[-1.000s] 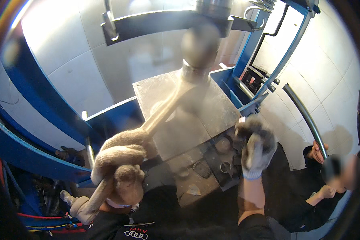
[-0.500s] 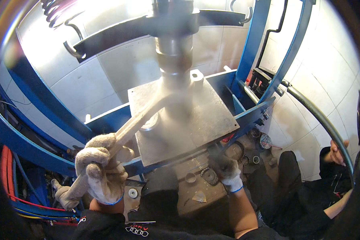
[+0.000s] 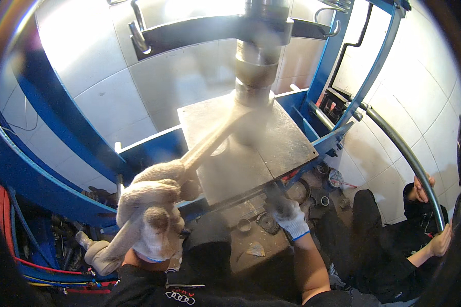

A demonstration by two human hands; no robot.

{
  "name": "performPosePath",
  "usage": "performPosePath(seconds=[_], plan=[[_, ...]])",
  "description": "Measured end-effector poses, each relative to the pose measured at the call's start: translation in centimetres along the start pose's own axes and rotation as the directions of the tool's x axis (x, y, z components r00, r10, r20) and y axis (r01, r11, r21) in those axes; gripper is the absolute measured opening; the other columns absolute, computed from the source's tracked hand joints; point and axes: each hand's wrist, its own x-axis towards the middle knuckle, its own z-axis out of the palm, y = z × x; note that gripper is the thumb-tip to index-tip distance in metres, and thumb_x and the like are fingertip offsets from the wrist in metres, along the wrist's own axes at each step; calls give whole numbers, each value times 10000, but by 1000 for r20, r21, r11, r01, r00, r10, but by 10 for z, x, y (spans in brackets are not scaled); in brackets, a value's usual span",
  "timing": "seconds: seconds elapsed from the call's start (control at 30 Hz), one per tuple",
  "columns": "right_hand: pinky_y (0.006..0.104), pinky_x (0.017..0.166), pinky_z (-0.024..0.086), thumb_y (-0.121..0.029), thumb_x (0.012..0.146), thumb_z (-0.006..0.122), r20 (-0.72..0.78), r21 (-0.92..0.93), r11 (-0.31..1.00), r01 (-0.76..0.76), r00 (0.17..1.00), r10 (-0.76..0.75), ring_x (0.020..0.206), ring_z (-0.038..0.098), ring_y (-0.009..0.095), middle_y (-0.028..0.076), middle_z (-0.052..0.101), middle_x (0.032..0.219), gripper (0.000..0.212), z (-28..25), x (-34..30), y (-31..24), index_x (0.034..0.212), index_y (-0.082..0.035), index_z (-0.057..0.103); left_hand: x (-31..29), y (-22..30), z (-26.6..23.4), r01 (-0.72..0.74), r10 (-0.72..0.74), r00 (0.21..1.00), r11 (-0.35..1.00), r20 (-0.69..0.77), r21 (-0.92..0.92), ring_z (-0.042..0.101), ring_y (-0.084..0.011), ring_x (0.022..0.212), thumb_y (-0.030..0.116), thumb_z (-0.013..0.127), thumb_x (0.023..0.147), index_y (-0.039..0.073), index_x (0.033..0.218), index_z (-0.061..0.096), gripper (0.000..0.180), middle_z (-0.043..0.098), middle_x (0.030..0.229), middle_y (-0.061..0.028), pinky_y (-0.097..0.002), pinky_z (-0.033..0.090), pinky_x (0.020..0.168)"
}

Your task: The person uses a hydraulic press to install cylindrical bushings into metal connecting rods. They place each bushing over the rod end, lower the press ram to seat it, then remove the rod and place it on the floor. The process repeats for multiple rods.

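Nearest you, your gloved left hand is gripping the bar, fingers wrapping around its shaft; one thick end is poking out to the lower left of your fist, and the shaft is slanting up and right over the plate. Your gloved right hand is hovering near the plate's front edge, its fingers so dark and blurred that I can't tell whether they are spreading or pinching anything. A small ring is lying just left of it. To your right, a co-worker is holding a dark pole with both hands. Farther off, the bar's other end is lining up with the ram's foot, blur hiding whether they're touching. The blue frame is standing before a tiled wall.
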Motion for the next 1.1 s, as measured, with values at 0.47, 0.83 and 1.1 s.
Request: performPosePath(seconds=[0.47, 0.83, 1.1], plan=[[433, 883, 566, -591, 890, 602, 151, 66, 992, -110, 984, 99, 1040, 685, 324, 100, 731, 1094, 429, -14, 4, -31, 1152, -269, 712, -3, -14, -7, 37, -42, 999, 988, -27, -152, 697, -244, 704, 530, 635, 932, 84, 1051, 553, 469, 622, 1153, -243, -212, 484, 390], [395, 843, 577, -372, 887, 697, 81, 208, 978, 22, 996, -40, 947, 714, 313, 120, 741, 1033, 297, -13, 3, -26, 1089, -157, 733, -6, 1, -5, 155, -150, 984, 987, -100, 39, 714, -279, 701, 507, 679, 911, 61, 1050, 552, 484, 620, 1138, -257, -236, 511, 356], [413, 857, 570, -424, 896, 669, 171, 193, 980, -51, 985, 17, 973, 708, 322, 105, 739, 1059, 331, -2, -1, -6, 1127, -193, 722, -8, 8, 3, 205, -203, 963, 979, -177, -11, 717, -281, 698, 498, 671, 920, 57, 1037, 552, 471, 614, 1136, -259, -240, 526, 371]])
